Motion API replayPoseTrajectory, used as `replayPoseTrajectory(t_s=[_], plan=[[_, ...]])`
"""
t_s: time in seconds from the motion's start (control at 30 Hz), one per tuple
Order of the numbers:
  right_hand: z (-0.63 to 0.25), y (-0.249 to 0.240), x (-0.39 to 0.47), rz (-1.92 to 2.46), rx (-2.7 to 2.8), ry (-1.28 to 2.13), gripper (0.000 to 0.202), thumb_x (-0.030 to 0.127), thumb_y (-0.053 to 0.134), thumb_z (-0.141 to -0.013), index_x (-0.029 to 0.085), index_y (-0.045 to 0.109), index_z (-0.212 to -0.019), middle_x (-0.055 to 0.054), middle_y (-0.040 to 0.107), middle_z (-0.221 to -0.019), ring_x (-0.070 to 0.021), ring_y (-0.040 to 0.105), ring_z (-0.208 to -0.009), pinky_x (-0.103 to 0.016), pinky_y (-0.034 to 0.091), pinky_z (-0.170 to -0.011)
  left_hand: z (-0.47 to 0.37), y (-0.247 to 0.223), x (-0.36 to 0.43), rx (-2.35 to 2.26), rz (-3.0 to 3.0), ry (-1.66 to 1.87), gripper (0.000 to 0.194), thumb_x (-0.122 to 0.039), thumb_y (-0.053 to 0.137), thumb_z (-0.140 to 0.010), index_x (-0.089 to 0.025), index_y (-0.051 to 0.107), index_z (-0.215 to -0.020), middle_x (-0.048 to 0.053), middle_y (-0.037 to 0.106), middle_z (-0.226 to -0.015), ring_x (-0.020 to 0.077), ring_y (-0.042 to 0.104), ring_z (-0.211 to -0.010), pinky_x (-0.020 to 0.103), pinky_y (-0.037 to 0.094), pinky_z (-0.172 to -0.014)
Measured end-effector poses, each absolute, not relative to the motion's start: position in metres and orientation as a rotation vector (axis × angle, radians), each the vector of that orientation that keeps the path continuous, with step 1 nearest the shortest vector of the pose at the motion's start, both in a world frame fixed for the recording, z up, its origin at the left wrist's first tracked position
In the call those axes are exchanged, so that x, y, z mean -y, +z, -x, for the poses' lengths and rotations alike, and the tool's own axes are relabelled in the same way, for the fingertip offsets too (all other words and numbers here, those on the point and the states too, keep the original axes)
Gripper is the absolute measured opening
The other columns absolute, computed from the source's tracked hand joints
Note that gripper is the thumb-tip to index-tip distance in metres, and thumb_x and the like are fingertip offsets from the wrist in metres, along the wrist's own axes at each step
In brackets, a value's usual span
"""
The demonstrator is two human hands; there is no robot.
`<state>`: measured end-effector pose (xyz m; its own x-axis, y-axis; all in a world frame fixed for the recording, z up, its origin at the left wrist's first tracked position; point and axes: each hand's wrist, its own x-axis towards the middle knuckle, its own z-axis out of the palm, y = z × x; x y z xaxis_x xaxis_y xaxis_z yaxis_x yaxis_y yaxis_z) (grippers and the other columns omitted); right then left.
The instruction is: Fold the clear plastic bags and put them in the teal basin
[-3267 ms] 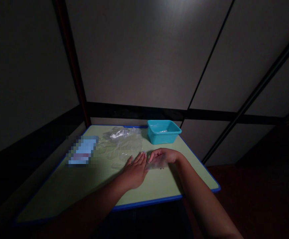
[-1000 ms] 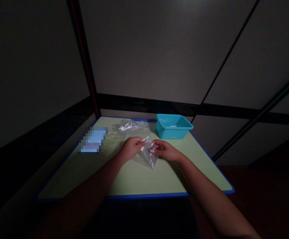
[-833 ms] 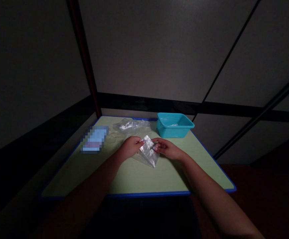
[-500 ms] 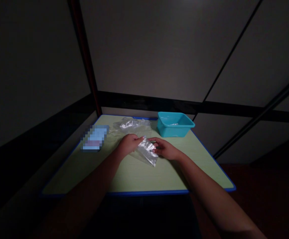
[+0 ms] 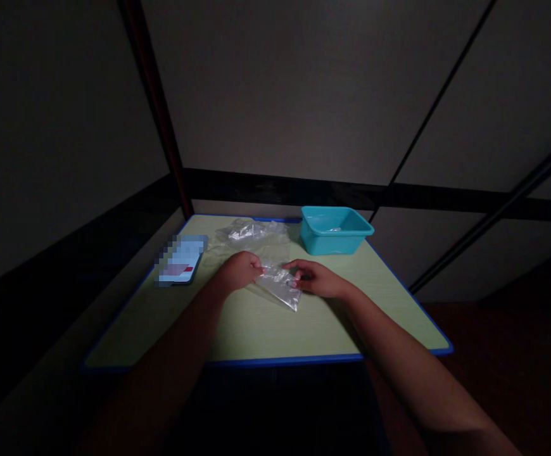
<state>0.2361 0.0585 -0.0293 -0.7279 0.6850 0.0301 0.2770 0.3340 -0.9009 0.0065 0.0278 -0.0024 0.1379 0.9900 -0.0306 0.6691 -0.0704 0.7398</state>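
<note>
A small clear plastic bag (image 5: 279, 285) lies slantwise between my hands, just above or on the tabletop; I cannot tell which. My left hand (image 5: 241, 271) pinches its upper left corner with thumb and curled fingers. On the other side, my right hand (image 5: 317, 278) grips the bag's right edge between thumb and fingers, with the index finger reaching along the top. Behind my hands rests a crumpled heap of clear plastic bags (image 5: 251, 233).
The pale green table (image 5: 275, 339) has a blue edge. A turquoise basin (image 5: 337, 240) stands at the back right, with something shiny and clear inside. At the left lies a phone (image 5: 181, 261), its screen blurred out. Dark-banded panels rise behind the table.
My left hand has shifted slightly left, away from the right hand, and the bag lies flatter between them. My right hand keeps its hold. The view has moved a little.
</note>
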Motion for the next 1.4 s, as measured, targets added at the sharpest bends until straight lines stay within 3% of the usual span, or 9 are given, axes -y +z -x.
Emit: replayPoseTrajectory(t_s=[0.3, 0.53, 0.9, 1.07, 1.4], plan=[[-0.234, -0.036, -0.06, 0.814, 2.223, 1.318, 0.053, 0.033, 0.068, -0.072, 0.013, 0.05, -0.117, 0.005, 0.05, -0.066, -0.009, 0.045, -0.056, -0.022, 0.035, -0.053, -0.002, 0.0, -0.028, -1.782, -1.994, 0.465, 0.023, -0.03, 0.053, -0.072, -0.018, 0.053, -0.052, 0.0, 0.056, -0.053, 0.0138, 0.051, -0.055, 0.023, 0.031, -0.051], [-0.227, -0.038, -0.059, 0.811, 2.144, 1.322, 0.043, 0.034, 0.063, -0.077, 0.013, 0.051, -0.113, 0.006, 0.05, -0.061, -0.0075, 0.041, -0.05, -0.021, 0.032, -0.048, -0.003, -0.001, -0.028, -1.896, -2.082, 0.273, 0.021, -0.027, 0.054, -0.074, -0.018, 0.057, -0.056, 0.004, 0.06, -0.064, 0.0165, 0.054, -0.062, 0.024, 0.032, -0.056], [-0.221, -0.046, -0.061, 0.801, 2.118, 1.29, 0.028, 0.029, 0.066, -0.07, 0.018, 0.049, -0.09, 0.007, 0.047, -0.057, -0.0077, 0.039, -0.049, -0.02, 0.031, -0.048, -0.004, -0.005, -0.028, -1.968, -2.137, 0.185, 0.018, -0.027, 0.052, -0.078, -0.017, 0.065, -0.07, 0.008, 0.067, -0.081, 0.0191, 0.059, -0.074, 0.025, 0.038, -0.063], [-0.221, -0.045, -0.061, 0.766, 2.151, 1.306, 0.016, 0.028, 0.062, -0.074, 0.017, 0.052, -0.08, 0.007, 0.045, -0.056, -0.008, 0.038, -0.05, -0.021, 0.03, -0.049, -0.008, -0.004, -0.025, -1.98, -2.167, 0.147, 0.02, -0.027, 0.05, -0.082, -0.018, 0.066, -0.075, 0.01, 0.067, -0.086, 0.0209, 0.061, -0.079, 0.026, 0.038, -0.065], [-0.221, -0.037, -0.057, 0.753, 2.179, 1.28, 0.02, 0.032, 0.061, -0.077, 0.014, 0.058, -0.085, 0.006, 0.045, -0.055, -0.0094, 0.039, -0.052, -0.023, 0.031, -0.052, -0.015, -0.001, -0.021, -1.993, -2.232, 0.183, 0.025, -0.026, 0.044, -0.086, -0.018, 0.067, -0.085, 0.011, 0.068, -0.088, 0.0241, 0.062, -0.082, 0.029, 0.04, -0.066]])
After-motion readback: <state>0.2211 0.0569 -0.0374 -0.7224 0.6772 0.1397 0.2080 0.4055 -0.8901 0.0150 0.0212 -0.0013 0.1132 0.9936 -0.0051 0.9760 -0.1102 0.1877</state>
